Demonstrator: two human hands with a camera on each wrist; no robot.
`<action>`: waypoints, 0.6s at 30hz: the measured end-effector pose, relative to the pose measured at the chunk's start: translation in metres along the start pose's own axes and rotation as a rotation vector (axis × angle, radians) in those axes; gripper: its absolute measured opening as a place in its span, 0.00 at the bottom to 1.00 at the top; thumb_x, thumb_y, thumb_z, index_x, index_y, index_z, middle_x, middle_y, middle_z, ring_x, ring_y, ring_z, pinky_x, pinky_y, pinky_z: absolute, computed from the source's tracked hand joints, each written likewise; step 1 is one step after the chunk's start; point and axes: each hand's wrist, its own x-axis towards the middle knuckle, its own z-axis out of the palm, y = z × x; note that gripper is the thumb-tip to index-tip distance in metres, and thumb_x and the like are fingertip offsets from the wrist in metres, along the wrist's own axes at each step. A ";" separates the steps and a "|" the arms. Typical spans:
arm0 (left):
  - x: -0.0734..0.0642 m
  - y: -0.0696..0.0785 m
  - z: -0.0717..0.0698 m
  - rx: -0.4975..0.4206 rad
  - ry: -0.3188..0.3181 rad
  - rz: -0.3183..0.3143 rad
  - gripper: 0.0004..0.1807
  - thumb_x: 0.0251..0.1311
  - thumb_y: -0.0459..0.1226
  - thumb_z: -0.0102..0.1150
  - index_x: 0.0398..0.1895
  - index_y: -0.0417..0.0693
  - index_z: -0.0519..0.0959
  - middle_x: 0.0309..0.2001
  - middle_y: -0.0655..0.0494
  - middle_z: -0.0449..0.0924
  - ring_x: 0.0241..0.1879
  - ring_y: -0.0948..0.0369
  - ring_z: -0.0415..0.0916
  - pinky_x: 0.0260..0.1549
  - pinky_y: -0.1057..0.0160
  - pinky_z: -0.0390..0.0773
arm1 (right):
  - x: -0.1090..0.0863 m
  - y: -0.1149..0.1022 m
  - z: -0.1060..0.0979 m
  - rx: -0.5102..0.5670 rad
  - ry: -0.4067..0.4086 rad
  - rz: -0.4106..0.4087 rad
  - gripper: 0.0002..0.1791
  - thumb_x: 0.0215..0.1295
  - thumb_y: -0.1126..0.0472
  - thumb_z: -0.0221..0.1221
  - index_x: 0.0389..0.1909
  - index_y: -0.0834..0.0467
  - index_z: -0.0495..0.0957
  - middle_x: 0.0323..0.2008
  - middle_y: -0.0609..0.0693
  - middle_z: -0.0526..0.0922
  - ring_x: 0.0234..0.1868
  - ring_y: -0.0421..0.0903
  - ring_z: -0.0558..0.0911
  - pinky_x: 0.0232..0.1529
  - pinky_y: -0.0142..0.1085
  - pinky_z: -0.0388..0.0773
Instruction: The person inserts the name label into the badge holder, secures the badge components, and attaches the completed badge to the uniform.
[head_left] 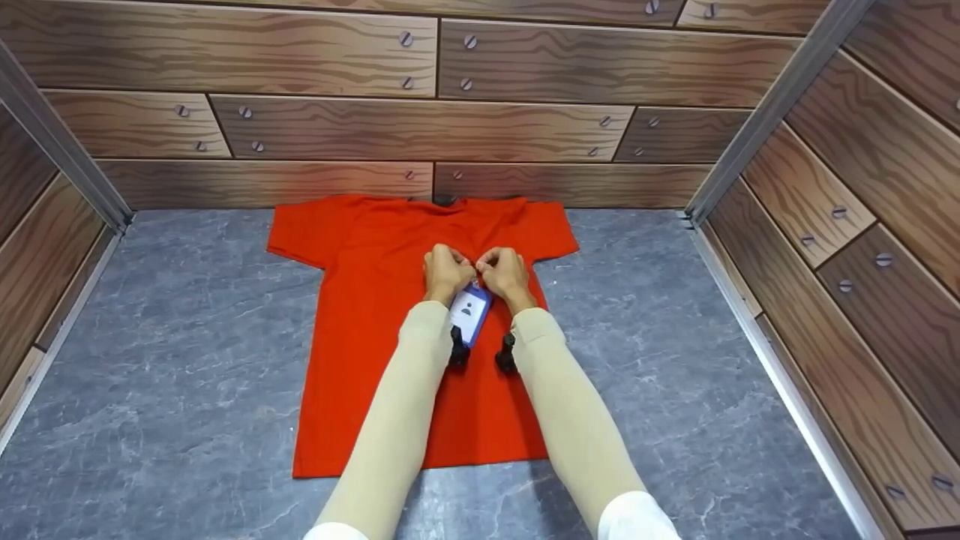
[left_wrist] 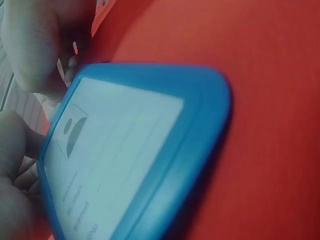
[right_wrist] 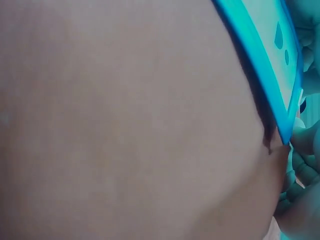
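A red T-shirt (head_left: 375, 315) lies spread flat on the grey floor, its neckline toward the back wall. On its chest rests a blue-framed ID badge (head_left: 470, 313) with a white card and a dark figure icon, tilted a little. My left hand (head_left: 448, 271) pinches at the badge's top end, where its clip is mostly hidden by fingers. Close beside it, my right hand (head_left: 504, 274) pinches the shirt cloth next to the clip. Thumbs nearly meet above the badge. In the right wrist view, shirt fabric (right_wrist: 150, 125) rises in a fold toward the fingers.
Wood-patterned panels form the back wall (head_left: 337, 127) and both side walls. Metal strips (head_left: 780, 405) run along the floor's sides. Grey marbled floor (head_left: 180, 337) surrounds the shirt. Black wrist cameras (head_left: 507, 354) hang at the inner wrists, just above the shirt.
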 end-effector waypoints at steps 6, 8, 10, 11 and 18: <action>-0.001 0.001 0.000 -0.054 -0.001 -0.049 0.07 0.56 0.33 0.65 0.25 0.44 0.89 0.32 0.50 0.91 0.42 0.50 0.87 0.49 0.54 0.84 | 0.001 0.002 -0.002 0.063 0.024 0.019 0.07 0.65 0.62 0.65 0.37 0.60 0.89 0.42 0.56 0.91 0.49 0.55 0.86 0.56 0.44 0.80; -0.001 0.001 0.001 -0.062 0.002 -0.067 0.07 0.56 0.33 0.64 0.26 0.44 0.89 0.33 0.50 0.91 0.43 0.50 0.87 0.49 0.55 0.84 | 0.001 0.001 -0.002 0.065 0.022 0.021 0.07 0.65 0.62 0.65 0.37 0.61 0.90 0.42 0.56 0.91 0.49 0.55 0.86 0.56 0.44 0.80; -0.002 0.001 0.002 -0.070 0.010 -0.081 0.07 0.56 0.34 0.64 0.26 0.44 0.90 0.33 0.50 0.91 0.43 0.50 0.87 0.49 0.55 0.84 | 0.000 0.001 -0.001 0.070 0.020 0.019 0.07 0.65 0.63 0.65 0.37 0.61 0.90 0.42 0.57 0.91 0.49 0.55 0.86 0.56 0.44 0.80; -0.002 0.000 0.002 -0.071 0.017 -0.088 0.06 0.55 0.34 0.64 0.26 0.45 0.90 0.33 0.50 0.91 0.43 0.50 0.87 0.49 0.55 0.84 | 0.000 0.001 -0.001 0.077 0.018 0.015 0.07 0.65 0.63 0.65 0.37 0.62 0.89 0.42 0.57 0.91 0.49 0.55 0.86 0.56 0.44 0.80; -0.003 0.000 0.004 -0.096 0.077 -0.111 0.06 0.52 0.33 0.65 0.24 0.45 0.89 0.31 0.49 0.91 0.41 0.49 0.87 0.46 0.54 0.84 | -0.003 -0.002 0.002 0.115 -0.002 -0.031 0.07 0.67 0.66 0.64 0.35 0.65 0.89 0.39 0.60 0.90 0.45 0.55 0.86 0.53 0.42 0.81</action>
